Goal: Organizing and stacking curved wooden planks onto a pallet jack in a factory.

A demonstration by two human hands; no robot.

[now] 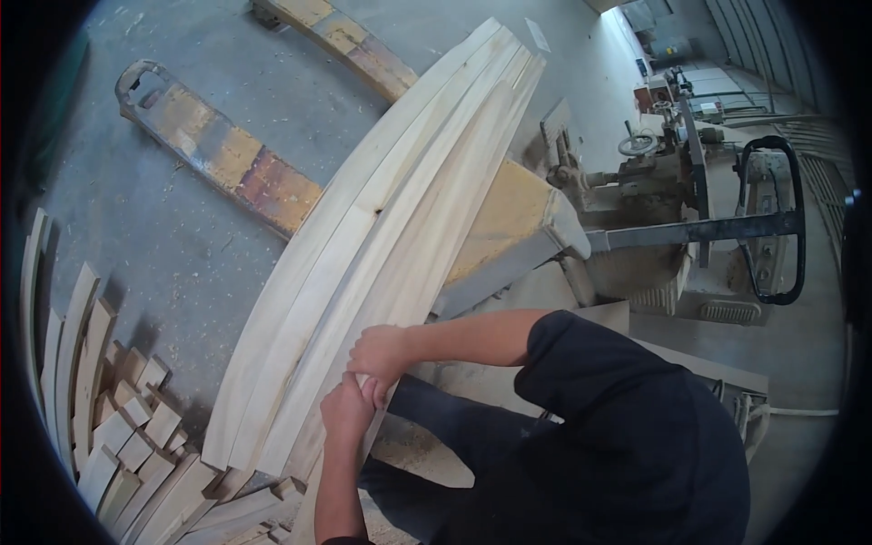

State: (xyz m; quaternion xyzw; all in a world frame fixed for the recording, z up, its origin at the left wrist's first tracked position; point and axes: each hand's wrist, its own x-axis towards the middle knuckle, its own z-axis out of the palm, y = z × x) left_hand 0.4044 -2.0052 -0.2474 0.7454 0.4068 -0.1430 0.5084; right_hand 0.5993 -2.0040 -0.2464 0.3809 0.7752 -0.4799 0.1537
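My left hand [346, 411] and my right hand [381, 353] are close together at the near end of a stack of long pale wooden planks [300, 300]. Fingers curled, both grip the rightmost wooden plank [413, 259] by its edge; the thumbs show near each other. What the fingers do beneath the edge is hidden. The planks lie side by side, slanting from lower left to the top middle, and a dark knot marks one of them. They rest across a worn yellow pallet jack [509, 218].
The pallet jack's forks [218, 150] stick out at the left, and its black looped handle [797, 222] stands at the right. Several cut wood pieces [136, 427] are piled at lower left. A dusty machine with a handwheel [639, 143] stands behind. Wood chips dot the grey floor [200, 272].
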